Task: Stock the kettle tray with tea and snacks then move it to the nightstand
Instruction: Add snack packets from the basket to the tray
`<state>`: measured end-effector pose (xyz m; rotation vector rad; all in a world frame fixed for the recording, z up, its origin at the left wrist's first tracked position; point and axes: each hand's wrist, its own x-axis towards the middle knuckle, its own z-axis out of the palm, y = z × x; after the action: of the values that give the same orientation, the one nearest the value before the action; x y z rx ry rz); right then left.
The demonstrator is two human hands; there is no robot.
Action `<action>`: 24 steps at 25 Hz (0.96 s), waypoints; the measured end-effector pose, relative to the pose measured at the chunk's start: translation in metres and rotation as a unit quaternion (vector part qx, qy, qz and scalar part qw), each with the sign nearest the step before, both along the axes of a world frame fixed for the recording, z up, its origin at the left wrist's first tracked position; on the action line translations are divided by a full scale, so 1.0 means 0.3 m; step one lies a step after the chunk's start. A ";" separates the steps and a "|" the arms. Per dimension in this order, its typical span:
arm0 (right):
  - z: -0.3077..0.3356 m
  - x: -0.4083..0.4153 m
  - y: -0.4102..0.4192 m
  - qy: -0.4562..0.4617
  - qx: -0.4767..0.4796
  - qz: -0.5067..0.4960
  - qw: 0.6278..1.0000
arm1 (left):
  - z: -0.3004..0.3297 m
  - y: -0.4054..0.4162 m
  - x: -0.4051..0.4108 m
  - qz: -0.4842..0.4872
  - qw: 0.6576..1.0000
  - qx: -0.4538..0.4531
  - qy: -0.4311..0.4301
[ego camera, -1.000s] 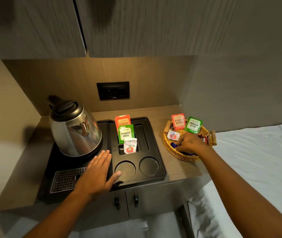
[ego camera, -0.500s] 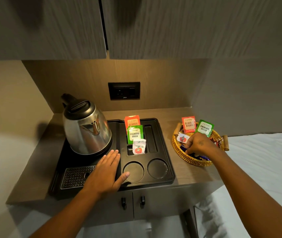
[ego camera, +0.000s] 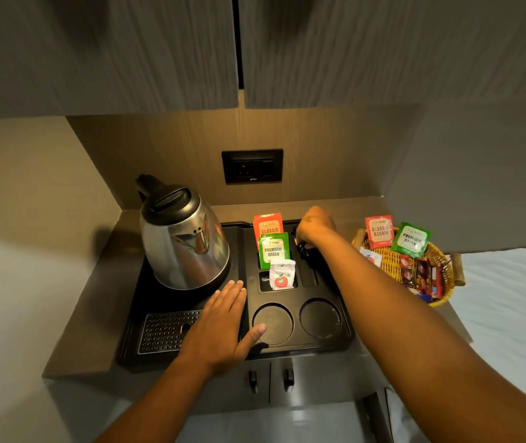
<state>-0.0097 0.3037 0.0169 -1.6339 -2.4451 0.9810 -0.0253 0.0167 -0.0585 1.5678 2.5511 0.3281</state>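
Observation:
A black kettle tray [ego camera: 344, 342] lies on the wooden counter with a steel kettle [ego camera: 184, 241] on its left side. Its middle slots hold an orange Classic tea packet [ego camera: 267, 224], a green Premium Green packet [ego camera: 273, 250] and a white sachet [ego camera: 282, 274]. My left hand [ego camera: 220, 321] rests flat and open on the tray's front, beside the kettle. My right hand [ego camera: 314, 227] is over the long right-hand slot, closed on dark blue snack packets [ego camera: 303, 251]. A wicker basket [ego camera: 392, 266] to the right holds more tea packets and red snack bars.
Cabinet doors [ego camera: 159, 52] hang low overhead. A black wall socket [ego camera: 252, 166] sits on the back panel. Two round cup wells [ego camera: 296, 321] are at the tray's front. A white bed [ego camera: 511, 298] lies to the right. Cupboard handles [ego camera: 269, 378] are below the counter.
My right hand left the basket and moved left to the tray's long slot, now carrying dark snack packets. My left hand stayed flat on the tray. The camera view shifted.

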 end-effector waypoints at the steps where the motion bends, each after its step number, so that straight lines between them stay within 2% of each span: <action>1: -0.020 -0.017 0.011 0.009 0.012 -0.007 1.000 | 0.000 0.004 0.003 0.001 1.000 0.003 -0.004; 4: -0.025 -0.008 0.038 0.035 0.017 -0.018 0.999 | -0.004 0.009 0.003 -0.001 1.000 0.009 -0.016; 8: 0.034 0.255 0.111 0.061 0.076 -0.045 0.994 | -0.010 0.012 -0.004 -0.001 1.000 0.019 -0.011; 10: 0.019 0.468 0.169 0.029 0.123 -0.094 0.988 | -0.007 0.010 -0.004 -0.006 1.000 0.018 -0.006; 13: -0.017 0.672 0.215 -0.073 0.126 -0.140 0.979 | 0.002 0.010 0.001 -0.006 1.000 0.010 -0.004; 16: -0.046 0.662 0.217 -0.141 0.131 -0.090 0.977 | 0.010 0.011 0.002 -0.005 1.000 0.007 -0.006; 24: -0.064 0.632 0.264 -0.136 0.130 -0.098 0.977 | 0.006 0.008 -0.002 -0.006 1.000 0.011 -0.009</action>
<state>0.1799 0.3830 -0.0024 -1.9712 -2.3777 0.4153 -0.0259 0.0191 -0.0566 1.5791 2.5318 0.3687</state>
